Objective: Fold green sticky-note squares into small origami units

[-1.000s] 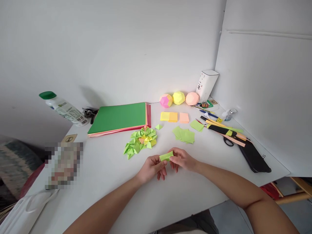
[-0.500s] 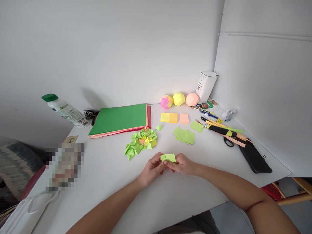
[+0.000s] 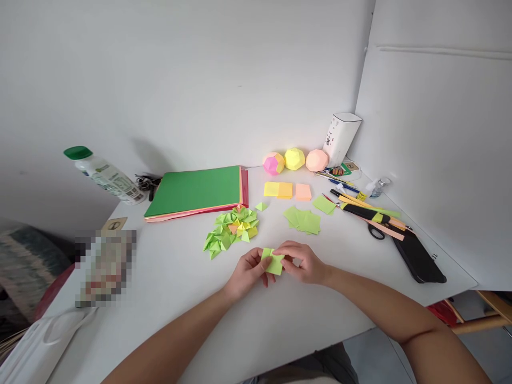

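Paper occupies both hands as I watch through the head camera: 1 green square (image 3: 276,266) is held up over the near part of the white table (image 3: 192,288). My left hand (image 3: 248,272) is clamped on its left side, thumb pressed across the front and other fingers behind. My right hand (image 3: 308,264) has its index finger along the top edge and its thumb at the right edge; those 2 digits stand apart from each other, and I cannot tell whether a finger behind the paper pinches against them. A short line runs down from the top edge, close to the left thumb; whether it is a crease or a flap's edge I cannot make out.

I judge the folding to be well under way. A heap of folded pieces (image 3: 231,232), mostly green with a few yellow and orange, lies beyond my left hand, with 1 folded green piece (image 3: 261,206) just beside it. These look finished to me, while the square in hand seems at an early stage, being nearly flat. Unfolded, by my reading, are the loose green sheets (image 3: 303,220) overlapping beyond my right hand and the green paper (image 3: 324,205) farther right. Near the wall (image 3: 192,96), 3 faceted balls (image 3: 295,159) sit in a row, apparently complete.
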### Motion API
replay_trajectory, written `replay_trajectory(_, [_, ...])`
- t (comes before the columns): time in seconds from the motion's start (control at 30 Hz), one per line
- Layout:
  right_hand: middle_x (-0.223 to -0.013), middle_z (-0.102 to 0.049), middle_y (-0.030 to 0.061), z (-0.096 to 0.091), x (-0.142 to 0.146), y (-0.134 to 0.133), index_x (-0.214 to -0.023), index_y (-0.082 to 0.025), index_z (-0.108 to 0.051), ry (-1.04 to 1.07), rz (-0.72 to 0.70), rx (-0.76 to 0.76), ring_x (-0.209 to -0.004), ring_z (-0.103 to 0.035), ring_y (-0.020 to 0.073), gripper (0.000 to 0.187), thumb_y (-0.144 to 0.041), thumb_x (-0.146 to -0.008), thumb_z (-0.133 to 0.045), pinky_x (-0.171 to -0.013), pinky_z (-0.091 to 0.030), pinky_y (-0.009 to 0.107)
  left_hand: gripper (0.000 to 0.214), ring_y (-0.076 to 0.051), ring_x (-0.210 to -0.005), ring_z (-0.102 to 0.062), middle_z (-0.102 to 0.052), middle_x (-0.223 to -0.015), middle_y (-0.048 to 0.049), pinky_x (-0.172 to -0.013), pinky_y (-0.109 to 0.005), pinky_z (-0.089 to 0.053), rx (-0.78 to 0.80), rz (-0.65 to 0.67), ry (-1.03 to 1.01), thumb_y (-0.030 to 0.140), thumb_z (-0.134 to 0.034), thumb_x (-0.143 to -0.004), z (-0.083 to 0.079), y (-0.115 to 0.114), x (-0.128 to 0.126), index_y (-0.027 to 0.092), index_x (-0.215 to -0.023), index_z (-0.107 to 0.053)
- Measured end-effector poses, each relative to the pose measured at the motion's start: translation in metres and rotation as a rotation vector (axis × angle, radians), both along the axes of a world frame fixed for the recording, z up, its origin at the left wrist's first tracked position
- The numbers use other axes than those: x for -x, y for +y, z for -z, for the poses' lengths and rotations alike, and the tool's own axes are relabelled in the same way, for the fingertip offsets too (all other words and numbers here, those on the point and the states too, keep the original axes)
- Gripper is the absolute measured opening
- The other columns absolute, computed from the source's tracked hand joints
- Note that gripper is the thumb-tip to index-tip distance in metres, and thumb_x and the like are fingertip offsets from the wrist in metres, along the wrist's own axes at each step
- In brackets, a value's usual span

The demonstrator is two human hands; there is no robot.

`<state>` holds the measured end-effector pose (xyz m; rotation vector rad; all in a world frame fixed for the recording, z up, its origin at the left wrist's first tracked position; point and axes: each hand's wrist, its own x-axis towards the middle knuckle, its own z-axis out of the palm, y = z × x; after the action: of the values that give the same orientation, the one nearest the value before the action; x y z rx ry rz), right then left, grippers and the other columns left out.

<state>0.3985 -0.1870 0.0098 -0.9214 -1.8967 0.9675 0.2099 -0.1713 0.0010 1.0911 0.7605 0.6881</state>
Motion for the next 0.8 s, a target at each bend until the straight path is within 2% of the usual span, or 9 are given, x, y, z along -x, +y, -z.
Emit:
replay_trajectory(0.13, [-0.09, -0.058, 0.0089, 0.007, 0.002, -0.001, -0.105, -0.018, -0.061, -0.026, -0.048, -0.024, -0.058, -0.052, 0.0113, 0.028, -0.017, -0.082, -0.045, -0.05, -0.046, 0.024, 0.028, -0.011, -0.043, -0.054, -0.059, -0.054, 0.0039, -0.041, -0.022, -0.044, 0.044, -0.099, -0.013, 0.044, -0.059, -0.077, 0.001, 0.002, -0.001, 0.018, -0.078, -0.049])
replay_trajectory(0.23, [-0.09, -0.057, 0.0083, 0.012, 0.001, 0.002, -0.104, -0.018, -0.062, -0.061, -0.069, -0.073, -0.057, -0.05, 0.0104, 0.025, -0.019, -0.083, -0.048, -0.051, -0.047, 0.024, 0.031, -0.011, -0.041, -0.053, -0.058, -0.049, 0.0043, -0.04, -0.022, -0.043, 0.045, -0.099, 0.014, 0.046, -0.06, -0.075, 0.002, 0.002, -0.002, 0.018, -0.08, -0.051])
replay_trajectory(0.37, [-0.092, -0.054, 0.008, 0.015, -0.002, 0.006, -0.103, -0.019, -0.062, -0.076, -0.08, -0.078, -0.063, -0.051, 0.012, 0.023, -0.028, -0.083, -0.056, -0.055, -0.048, 0.025, 0.031, -0.012, -0.04, -0.055, -0.059, -0.053, 0.0031, -0.039, -0.023, -0.043, 0.031, -0.053, 0.019, 0.046, -0.059, -0.077, 0.002, 0.002, -0.002, 0.016, -0.082, -0.052])
replay_trajectory(0.5, [-0.092, -0.052, 0.0078, 0.014, -0.004, 0.007, -0.102, -0.019, -0.063, -0.08, -0.096, -0.072, -0.068, -0.052, 0.0132, 0.023, -0.032, -0.083, -0.057, -0.056, -0.048, 0.025, 0.03, -0.011, -0.038, -0.054, -0.059, -0.054, 0.0022, -0.038, -0.022, -0.042, 0.015, -0.006, 0.02, 0.045, -0.054, -0.081, 0.003, 0.003, 0.0, 0.016, -0.08, -0.05])
replay_trajectory(0.67, [-0.09, -0.052, 0.0073, 0.011, -0.001, 0.005, -0.088, -0.018, -0.064, -0.045, -0.009, -0.063, -0.069, -0.051, 0.0132, 0.018, -0.033, -0.084, -0.056, -0.054, -0.046, 0.024, 0.03, -0.012, -0.042, -0.056, -0.061, -0.057, 0.0009, -0.042, -0.023, -0.043, -0.006, 0.071, 0.069, 0.046, -0.052, -0.082, 0.002, 0.002, 0.0, 0.015, -0.082, -0.05])
replay_trajectory(0.8, [-0.081, -0.054, 0.0056, 0.009, 0.003, 0.003, -0.077, -0.016, -0.063, 0.068, 0.045, 0.026, -0.061, -0.051, 0.0107, 0.017, -0.031, -0.082, -0.059, -0.051, -0.045, 0.023, 0.031, -0.012, -0.048, -0.058, -0.063, -0.063, -0.0015, -0.046, -0.024, -0.044, -0.008, 0.138, 0.049, 0.045, -0.045, -0.086, 0.0, 0.001, 0.0, 0.015, -0.083, -0.051])
